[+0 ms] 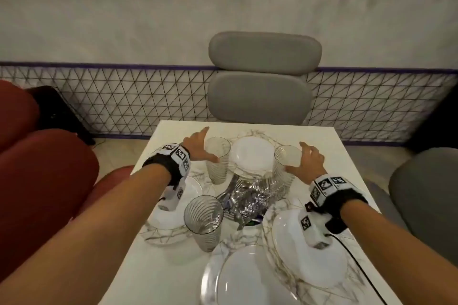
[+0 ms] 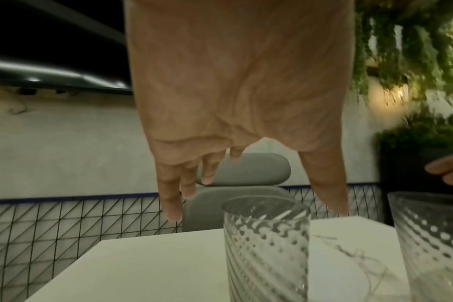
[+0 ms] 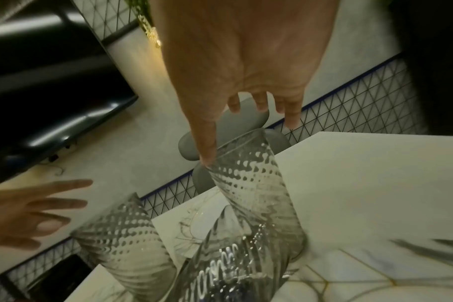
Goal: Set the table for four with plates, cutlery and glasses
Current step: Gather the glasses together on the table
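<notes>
Both hands are spread and hold nothing, the left hand (image 1: 198,147) beside the far-left glass (image 1: 218,160) and the right hand (image 1: 308,160) at the far-right glass (image 1: 285,168); each ribbed glass looks light, slick and breakable, best gripped round its middle.

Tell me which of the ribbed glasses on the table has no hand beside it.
The near glass, standing between the left plate and the closest plate. Both far glasses have hands at their rims.
</notes>
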Demonstrator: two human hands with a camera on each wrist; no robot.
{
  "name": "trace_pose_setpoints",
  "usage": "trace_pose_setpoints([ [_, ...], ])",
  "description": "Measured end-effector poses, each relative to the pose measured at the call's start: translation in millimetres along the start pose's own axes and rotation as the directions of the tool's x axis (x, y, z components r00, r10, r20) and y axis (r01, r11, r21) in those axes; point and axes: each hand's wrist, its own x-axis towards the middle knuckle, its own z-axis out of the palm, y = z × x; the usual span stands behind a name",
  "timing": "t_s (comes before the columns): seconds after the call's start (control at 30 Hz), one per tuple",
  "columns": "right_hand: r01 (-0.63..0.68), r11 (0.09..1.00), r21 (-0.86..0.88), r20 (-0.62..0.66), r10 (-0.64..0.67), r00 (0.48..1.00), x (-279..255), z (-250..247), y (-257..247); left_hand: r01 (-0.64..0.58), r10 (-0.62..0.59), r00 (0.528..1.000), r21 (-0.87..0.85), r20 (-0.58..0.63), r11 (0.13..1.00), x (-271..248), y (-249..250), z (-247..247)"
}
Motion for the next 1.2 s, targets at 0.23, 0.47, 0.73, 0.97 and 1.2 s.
trace_pose_setpoints([
  [0.23,0.02,0.989,0.143,0.162,-0.043,0.986,29,7,9,0.014,-0.015,0.999,0.048,0.028,0.999,22,24,15],
  [0.47,0.077,0.944,0.32,0.143,-0.129,0.981,67,-34,36,0.023,-0.023,1.0,-0.041,0.005,0.999,31,49,-16],
  [0.73,0.164,0.966,0.198,0.032,-0.174,0.984,157,-120,84,-0.206,0.185,0.971,-0.143,-0.15,0.968,97,162,-46],
  [0.97,0.056,0.962,0.267,-0.043,-0.047,0.998,217,-111,129,-0.234,0.2,0.969,-0.292,-0.143,0.927,174,248,43],
  [1.2,0.068,0.954,0.292,-0.07,-0.05,0.996,254,-82,149,-0.207,0.174,0.976,-0.313,-0.13,0.927,230,273,93],
])
